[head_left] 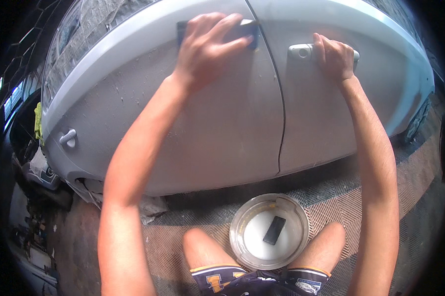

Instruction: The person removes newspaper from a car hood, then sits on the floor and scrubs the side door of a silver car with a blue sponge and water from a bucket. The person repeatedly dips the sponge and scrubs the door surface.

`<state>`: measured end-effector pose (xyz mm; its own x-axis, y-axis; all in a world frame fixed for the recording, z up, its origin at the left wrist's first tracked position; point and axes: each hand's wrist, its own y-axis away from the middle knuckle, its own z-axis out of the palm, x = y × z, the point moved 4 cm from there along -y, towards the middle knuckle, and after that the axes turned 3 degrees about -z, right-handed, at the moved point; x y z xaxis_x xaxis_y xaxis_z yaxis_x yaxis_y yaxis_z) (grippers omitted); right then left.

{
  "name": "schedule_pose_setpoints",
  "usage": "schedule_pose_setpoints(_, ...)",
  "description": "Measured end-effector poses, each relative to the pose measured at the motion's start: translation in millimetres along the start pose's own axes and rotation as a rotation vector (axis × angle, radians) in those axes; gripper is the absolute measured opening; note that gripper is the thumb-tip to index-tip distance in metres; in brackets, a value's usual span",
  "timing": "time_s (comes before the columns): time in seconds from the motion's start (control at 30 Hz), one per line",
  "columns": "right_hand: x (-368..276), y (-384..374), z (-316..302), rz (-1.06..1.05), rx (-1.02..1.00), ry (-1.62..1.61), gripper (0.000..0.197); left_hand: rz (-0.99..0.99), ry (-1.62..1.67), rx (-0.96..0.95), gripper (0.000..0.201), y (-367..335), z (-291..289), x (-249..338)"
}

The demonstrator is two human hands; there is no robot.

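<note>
My left hand point(207, 47), slightly blurred, spreads over a dark blue sanding block point(252, 38) and grips it flat against the upper part of the silver-grey car door point(212, 128). The block's ends show on both sides of the fingers. To the right, past the dark door gap, my right hand point(337, 58) is closed round a light door handle point(300, 52). Its fingertips are partly hidden behind the handle. Droplets and a dull, wet-looking film cover the door panels.
Between my knees stands a round clear bucket point(237, 241) of milky water, with a black rectangular block point(274, 230) in it. Patterned matting point(331, 207) covers the floor under the car. Another door handle point(68, 138) sticks out at far left. Sheeting point(92, 24) covers the windows.
</note>
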<state>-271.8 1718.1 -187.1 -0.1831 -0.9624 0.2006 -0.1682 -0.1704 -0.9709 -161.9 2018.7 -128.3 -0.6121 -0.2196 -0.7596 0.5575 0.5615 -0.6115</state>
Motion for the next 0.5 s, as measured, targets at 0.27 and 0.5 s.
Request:
schedule_pose_setpoints(0.27, 0.7, -2.5, -9.3, -0.017, 0.133, -0.004, 0.046, -0.102, -0.029, -0.050, 0.033, 19.2, -13.2, 19.1)
schedule_pose_setpoints(0.5, 14.8, -4.2, -14.1, -0.004, -0.029, 0.049, 0.048, -0.023, 0.039, -0.129, 0.023, 106.3, -41.8, 42.8)
